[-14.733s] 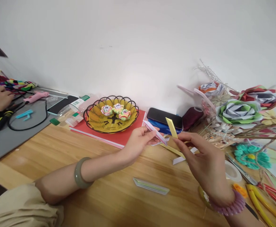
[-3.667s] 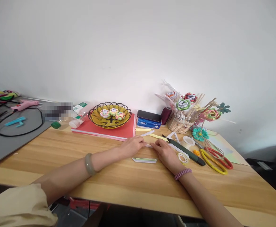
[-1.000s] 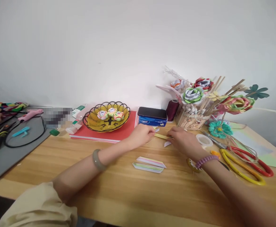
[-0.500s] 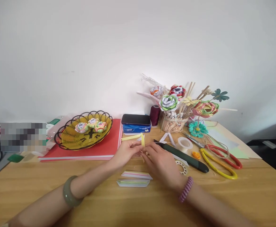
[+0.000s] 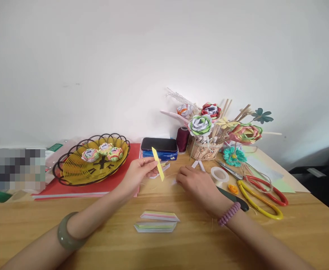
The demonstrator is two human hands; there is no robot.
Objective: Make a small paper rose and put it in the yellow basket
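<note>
My left hand [image 5: 137,173] pinches a yellow folded paper strip [image 5: 158,165] that stands up at a slant, in front of the tissue pack [image 5: 153,153]. Fingers curled downward, my right hand [image 5: 195,185] is low over the table, with the green-handled tool [image 5: 233,198] partly behind it. A small white bit shows at its fingertips; what they grip is hidden. White folded strips [image 5: 162,171] lie just behind my left fingers. Closer to me rest two stacks of folded paper strips, one with yellow and pink [image 5: 160,216], the other with green [image 5: 155,227].
Left, a yellow basket [image 5: 77,170] with paper flowers tilts on red paper [image 5: 60,190]. A phone [image 5: 158,144] lies on the tissue pack. Behind right stand a flower-filled pot [image 5: 205,150] and purple thread spool [image 5: 182,138]. Tape [image 5: 220,174] and scissors [image 5: 261,198] lie right.
My hands have moved apart. My left hand has shifted left with the yellow strip, and my right hand has come away from it. The view has turned slightly.
</note>
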